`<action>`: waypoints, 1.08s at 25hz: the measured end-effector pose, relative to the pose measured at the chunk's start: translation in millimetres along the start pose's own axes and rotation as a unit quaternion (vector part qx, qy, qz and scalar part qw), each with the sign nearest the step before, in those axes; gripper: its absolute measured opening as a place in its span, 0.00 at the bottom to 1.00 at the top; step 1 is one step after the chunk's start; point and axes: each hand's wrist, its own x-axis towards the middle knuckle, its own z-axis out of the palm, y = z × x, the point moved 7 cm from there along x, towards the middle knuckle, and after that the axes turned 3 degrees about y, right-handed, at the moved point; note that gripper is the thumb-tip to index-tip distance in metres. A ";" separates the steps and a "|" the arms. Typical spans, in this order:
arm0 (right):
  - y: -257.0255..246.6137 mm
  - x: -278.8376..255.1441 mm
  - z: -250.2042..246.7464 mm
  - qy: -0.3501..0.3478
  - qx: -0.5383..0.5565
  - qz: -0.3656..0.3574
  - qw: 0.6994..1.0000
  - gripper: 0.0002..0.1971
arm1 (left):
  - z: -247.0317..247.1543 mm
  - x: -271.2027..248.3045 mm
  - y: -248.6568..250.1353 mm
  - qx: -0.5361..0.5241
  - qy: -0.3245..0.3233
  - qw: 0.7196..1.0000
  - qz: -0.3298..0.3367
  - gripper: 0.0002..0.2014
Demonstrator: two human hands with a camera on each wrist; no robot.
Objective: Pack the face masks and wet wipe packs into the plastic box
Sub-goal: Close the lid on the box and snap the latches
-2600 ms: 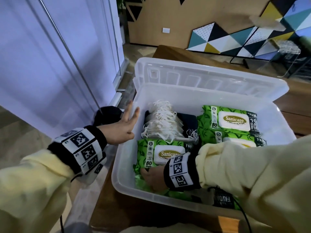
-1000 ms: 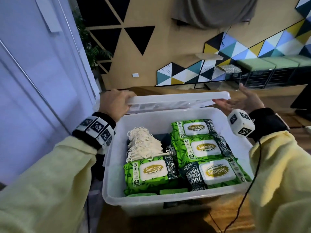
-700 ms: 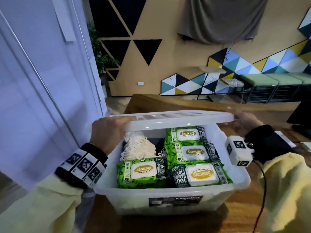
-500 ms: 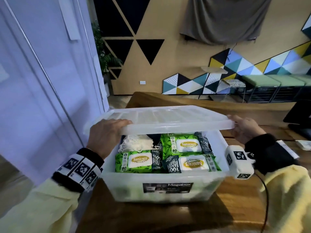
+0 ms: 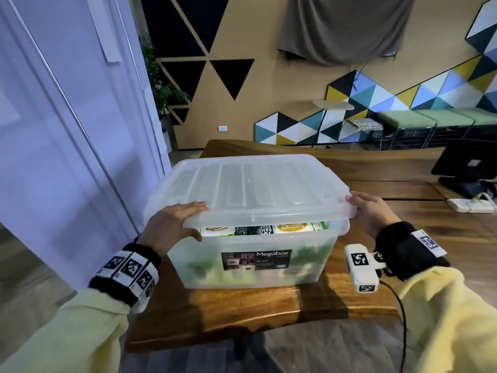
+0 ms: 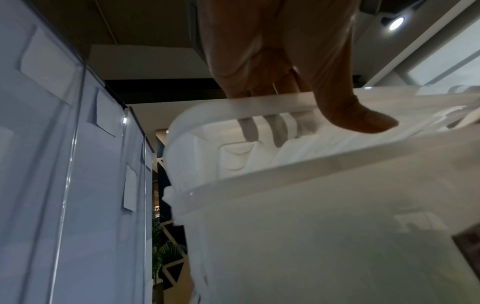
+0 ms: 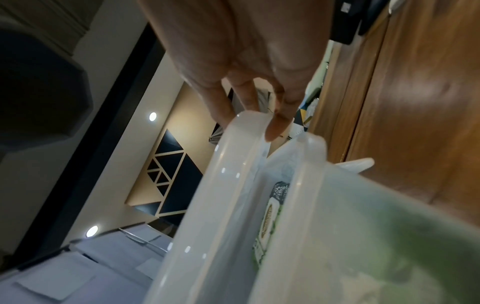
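Note:
The translucent plastic box [image 5: 193,267] stands on the wooden table. Its lid [image 5: 250,189] lies almost flat over it, with a narrow gap along the front. Through that gap I see the tops of green wet wipe packs [image 5: 291,228]; the face masks are hidden. My left hand [image 5: 172,227] grips the lid's front left corner, fingers on top and thumb [image 6: 363,119] under the rim. My right hand [image 5: 368,211] pinches the lid's front right edge [image 7: 233,164], fingertips [image 7: 280,115] curled over it. A wipe pack [image 7: 270,216] shows between lid and box wall [image 7: 363,246].
The wooden table [image 5: 269,305] ends just in front of the box. A pale partition wall [image 5: 67,130] runs close along the left. A dark monitor [image 5: 465,162] and a white power strip [image 5: 470,205] sit at the table's far right.
Both hands have swung the lid forward and down from its raised position. It now covers nearly the whole box, and the packs show only through the front gap.

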 end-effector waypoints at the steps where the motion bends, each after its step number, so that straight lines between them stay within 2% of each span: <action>1: 5.2 3.0 -4.4 0.008 -0.023 -0.004 1.000 0.11 | 2.0 -3.5 -0.8 -0.001 0.004 1.000 0.002 0.33; 5: 18.5 8.3 -14.0 0.033 -0.108 -0.028 0.993 0.21 | 19.7 -14.4 -6.4 -0.005 -0.032 0.999 -0.012 0.33; 8: 31.0 10.3 -18.1 0.038 -0.129 -0.027 0.991 0.22 | 26.3 -19.4 -13.0 -0.033 -0.017 0.998 -0.052 0.27; 10: 34.9 12.0 -20.0 0.038 -0.136 -0.030 0.989 0.23 | 27.7 -21.7 -12.1 -0.046 0.002 0.998 -0.050 0.26; 14: 39.3 12.0 -20.0 0.022 -0.124 -0.036 0.991 0.22 | 31.0 -26.2 -10.9 -0.079 0.013 0.996 -0.033 0.26; 18: 47.9 8.2 -20.2 0.021 -0.091 -0.039 0.995 0.21 | 35.6 -35.7 -10.9 -0.096 0.016 0.994 -0.059 0.28; 22: 48.7 8.1 -20.6 0.025 -0.082 -0.053 0.995 0.20 | 35.2 -40.4 -8.6 -0.091 0.109 0.989 -0.036 0.23; 24: 51.2 7.9 -22.9 0.034 -0.067 -0.056 0.996 0.19 | 30.8 -40.9 -8.6 -0.119 0.128 0.984 -0.044 0.21; 25: 56.1 8.8 -26.5 0.043 -0.056 -0.051 0.996 0.19 | 27.4 -45.9 -10.3 -0.138 0.144 0.977 -0.075 0.19; 26: 61.4 9.0 -30.4 0.051 -0.037 -0.039 0.997 0.19 | 21.9 -54.8 -16.9 -0.157 0.189 0.961 -0.129 0.17; 27: 67.1 8.5 -33.6 0.058 -0.016 -0.021 0.998 0.18 | 12.8 -67.9 -26.1 -0.184 0.263 0.927 -0.195 0.14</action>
